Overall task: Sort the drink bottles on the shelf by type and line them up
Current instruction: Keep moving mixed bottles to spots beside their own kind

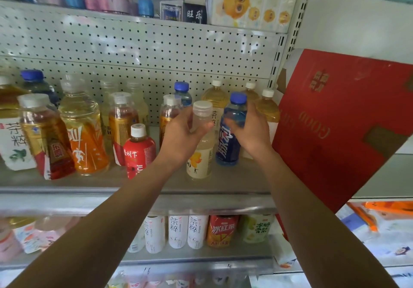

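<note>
1. Gripping two bottles at once, we have both arms stretched up to the shelf (100,182).
2. Our left hand (185,138) curls its fingers and thumb round the upper body of the pale bottle (199,162), just under its clear cap.
3. Our right hand (251,129) wraps round the shoulder of the blue bottle (228,147), below its blue cap.
4. The two held bottles are side by side, close together, both roughly upright with their bases down at the shelf board. We cannot tell whether they rest on it or are slightly lifted.
5. Just left of our left hand stands a small red-labelled bottle (138,151). Farther left is an orange-labelled bottle (86,138) among other mixed drinks.
6. Behind our left hand are an amber bottle (169,109) and a blue-capped bottle (182,92). Behind our right hand are yellow tea bottles (268,109) with white caps.
7. Right of our right hand, a red carton (335,120) leans tilted beside the shelf upright.
8. Below our forearms, white-labelled bottles (178,232) stand in a row on the lower level.
</note>
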{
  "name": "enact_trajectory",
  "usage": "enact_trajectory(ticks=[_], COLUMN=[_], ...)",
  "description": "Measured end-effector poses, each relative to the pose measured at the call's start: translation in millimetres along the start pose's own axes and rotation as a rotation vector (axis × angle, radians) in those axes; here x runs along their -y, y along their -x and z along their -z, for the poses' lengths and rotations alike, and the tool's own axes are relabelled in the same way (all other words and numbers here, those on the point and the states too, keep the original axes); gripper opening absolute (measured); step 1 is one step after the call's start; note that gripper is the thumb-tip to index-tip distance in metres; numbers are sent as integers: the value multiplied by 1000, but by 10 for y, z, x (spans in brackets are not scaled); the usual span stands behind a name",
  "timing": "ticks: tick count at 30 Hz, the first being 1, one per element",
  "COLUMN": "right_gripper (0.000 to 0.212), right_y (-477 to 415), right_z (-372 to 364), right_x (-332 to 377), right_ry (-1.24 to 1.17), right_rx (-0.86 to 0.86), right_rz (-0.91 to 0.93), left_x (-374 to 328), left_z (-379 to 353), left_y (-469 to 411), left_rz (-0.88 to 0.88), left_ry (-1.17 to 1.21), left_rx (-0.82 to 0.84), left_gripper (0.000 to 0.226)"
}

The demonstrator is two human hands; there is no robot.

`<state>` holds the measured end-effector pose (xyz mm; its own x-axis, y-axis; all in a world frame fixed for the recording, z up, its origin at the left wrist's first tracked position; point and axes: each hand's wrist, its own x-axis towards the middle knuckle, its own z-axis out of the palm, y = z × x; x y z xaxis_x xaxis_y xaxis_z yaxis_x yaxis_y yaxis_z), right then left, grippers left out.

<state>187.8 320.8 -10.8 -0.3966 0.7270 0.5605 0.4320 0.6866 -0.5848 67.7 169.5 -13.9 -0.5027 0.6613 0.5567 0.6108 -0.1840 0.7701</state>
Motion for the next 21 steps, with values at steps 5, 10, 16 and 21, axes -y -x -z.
enact_trajectory(ticks=[5, 10, 16, 21], right_gripper=[61, 68, 95, 80], right_y=[144, 278, 361, 447], right_z=[204, 155, 21, -78], right_x=[-98, -85, -75, -97], right_ry=[-63, -194, -284, -307], right_rx=[50, 46, 22, -65], right_rz=[-4, -62, -121, -113], left_x=[17, 33, 105, 151], left_z=[-61, -119, -115, -143], left_y=[-24, -25, 166, 320], left_rz=[9, 16, 93, 147], left_ry=[2, 12, 35, -24], left_rx=[6, 20, 167, 121], left_gripper=[40, 41, 69, 76])
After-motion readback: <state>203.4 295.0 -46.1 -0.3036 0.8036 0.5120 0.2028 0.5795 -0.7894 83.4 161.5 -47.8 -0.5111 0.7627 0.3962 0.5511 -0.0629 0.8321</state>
